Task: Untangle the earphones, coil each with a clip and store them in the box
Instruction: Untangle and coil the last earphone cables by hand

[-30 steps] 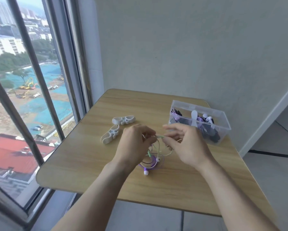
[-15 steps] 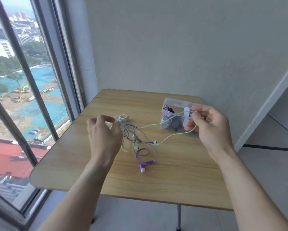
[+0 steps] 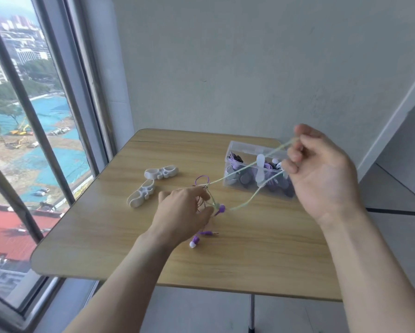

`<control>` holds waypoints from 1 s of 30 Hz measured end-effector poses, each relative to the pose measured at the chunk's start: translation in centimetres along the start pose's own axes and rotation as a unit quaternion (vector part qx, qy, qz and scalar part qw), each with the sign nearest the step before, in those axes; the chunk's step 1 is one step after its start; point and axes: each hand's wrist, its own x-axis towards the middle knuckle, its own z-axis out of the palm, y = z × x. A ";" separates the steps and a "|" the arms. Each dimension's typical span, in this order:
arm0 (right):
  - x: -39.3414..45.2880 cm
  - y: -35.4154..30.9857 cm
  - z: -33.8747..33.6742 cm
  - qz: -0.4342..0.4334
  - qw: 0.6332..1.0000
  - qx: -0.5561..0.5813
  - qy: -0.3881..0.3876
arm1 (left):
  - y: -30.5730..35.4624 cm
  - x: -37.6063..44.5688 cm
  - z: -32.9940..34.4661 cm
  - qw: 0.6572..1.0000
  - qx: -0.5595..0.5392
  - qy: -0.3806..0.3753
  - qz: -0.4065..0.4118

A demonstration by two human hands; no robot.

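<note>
My left hand (image 3: pixel 186 213) hovers over the middle of the wooden table (image 3: pixel 105 241), fingers pinched on the knot of tangled earphones (image 3: pixel 207 200). Purple earbuds and a plug (image 3: pixel 201 236) dangle below that hand. My right hand (image 3: pixel 321 174) is raised to the right, in front of the box, pinching a pale green cable (image 3: pixel 247 200) that stretches in two strands back to the knot. The clear plastic box (image 3: pixel 240 150) stands at the back right and holds several coiled earphones. Two white clips (image 3: pixel 162 173) (image 3: pixel 141 195) lie left of the knot.
A window with metal bars (image 3: pixel 33 121) runs along the table's left edge. A grey wall (image 3: pixel 225 68) stands behind the table. The table's single leg (image 3: pixel 251 311) shows below its front edge, on a tiled floor.
My right hand has pulled the green cable farther up and to the right, stretching it out from the knot. My left hand has shifted right, still holding the knot.
</note>
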 end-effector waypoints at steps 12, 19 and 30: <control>-0.3 2.2 -5.3 0.074 0.821 -0.560 -0.078 | -1.6 0.8 0.2 0.987 0.021 0.066 -0.143; 0.7 1.8 -5.3 0.052 0.953 -0.283 0.090 | -2.0 0.8 -0.4 0.984 -0.005 0.108 -0.144; 1.3 1.9 -8.1 0.139 0.870 -0.424 0.210 | -2.2 1.0 -0.7 0.986 -0.011 0.096 -0.132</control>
